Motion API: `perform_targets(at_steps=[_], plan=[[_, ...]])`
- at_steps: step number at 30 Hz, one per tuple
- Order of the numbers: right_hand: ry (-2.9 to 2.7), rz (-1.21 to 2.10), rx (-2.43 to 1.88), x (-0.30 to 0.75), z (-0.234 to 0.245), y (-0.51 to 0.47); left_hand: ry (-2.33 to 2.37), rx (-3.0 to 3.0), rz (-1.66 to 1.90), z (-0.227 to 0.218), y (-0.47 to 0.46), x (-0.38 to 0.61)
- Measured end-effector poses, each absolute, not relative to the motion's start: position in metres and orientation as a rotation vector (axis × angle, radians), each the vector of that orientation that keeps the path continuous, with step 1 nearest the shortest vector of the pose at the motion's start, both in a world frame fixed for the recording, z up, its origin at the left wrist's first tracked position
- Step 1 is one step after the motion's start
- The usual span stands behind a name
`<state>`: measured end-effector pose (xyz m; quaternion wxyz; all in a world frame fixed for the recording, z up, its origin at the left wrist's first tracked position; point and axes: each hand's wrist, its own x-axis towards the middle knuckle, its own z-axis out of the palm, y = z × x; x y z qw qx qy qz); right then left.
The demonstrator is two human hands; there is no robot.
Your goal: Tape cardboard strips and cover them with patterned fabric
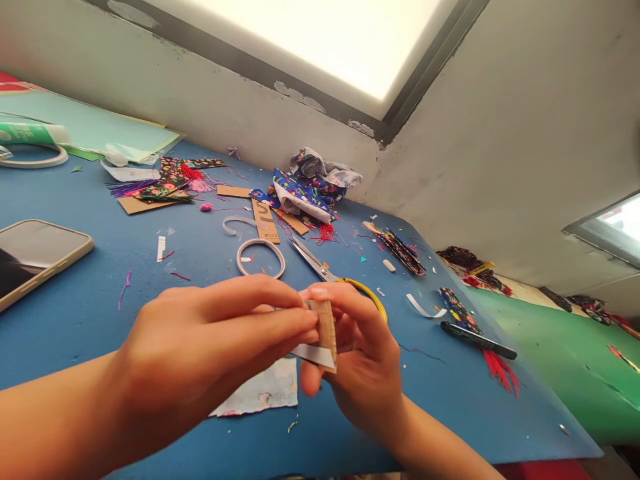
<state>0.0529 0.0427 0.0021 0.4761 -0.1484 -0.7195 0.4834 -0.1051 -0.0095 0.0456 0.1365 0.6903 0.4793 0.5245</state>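
Between my two hands is a small strip of brown cardboard [327,327] with a white strip of tape [315,354] along its lower end. My left hand [200,340] reaches over it from the left, its fingers pressed on the face of the cardboard. Gripping the same piece from the right is my right hand [363,353], thumb and fingers around its edge. Below them a piece of pale fabric [263,392] lies on the blue table, partly hidden by my left hand. Scissors with yellow handles [320,263] lie just beyond my hands, beside a roll of white tape [241,253].
Crumpled blue patterned cloth [305,193] and cardboard strips [265,223] lie at the back. A phone [40,257] is at the left. To the right are a black-handled tool [479,340], a red tassel [500,370] and folded fabric strips [400,250]. Thread scraps are scattered about.
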Motion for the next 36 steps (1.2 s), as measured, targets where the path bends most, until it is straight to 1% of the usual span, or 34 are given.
perform_targets(at_steps=[7,11,13,16,20,28,33,36], plan=[[-1.738,1.210,-0.352,0.052,-0.001,0.040,1.188,1.970,1.470,0.049,-0.010,-0.109],[-1.683,1.343,-0.363,0.049,-0.001,0.037,1.132,1.989,1.494,0.042,-0.009,-0.114],[-1.618,1.374,-0.382,0.047,0.001,0.037,1.092,1.914,1.448,0.038,-0.009,-0.115],[-1.557,1.316,-0.397,0.047,0.004,0.039,1.071,1.832,1.408,0.034,-0.008,-0.116],[-1.569,1.278,-0.378,0.048,0.006,0.041,1.087,1.875,1.407,0.032,-0.006,-0.117],[-1.663,1.127,-0.331,0.049,0.002,0.041,1.056,1.787,1.394,0.044,-0.009,-0.110],[-1.664,1.119,-0.343,0.048,0.001,0.041,1.119,1.703,1.348,0.044,-0.011,-0.107],[-1.633,1.204,-0.363,0.047,0.000,0.039,1.180,1.711,1.287,0.041,-0.012,-0.108]])
